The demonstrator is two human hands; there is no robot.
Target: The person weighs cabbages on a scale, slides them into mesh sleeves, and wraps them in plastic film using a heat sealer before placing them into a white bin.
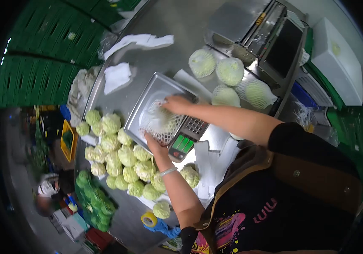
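A white foam net is spread over the metal pan of a weighing scale; something pale and blurred sits inside it, too smeared to name. My right hand grips the net's far edge with curled fingers. At the near edge, my left hand, with a band on its wrist, has the net between thumb and fingers, which are partly hidden. The scale's keypad and green display face me. Bare pale-green cabbages are heaped beside the left forearm.
Several net-wrapped cabbages sit on the metal table near a machine with a dark screen. Flat white nets lie by my body. Yellow tape rests near the table edge. Green crates stand behind; another person is at lower left.
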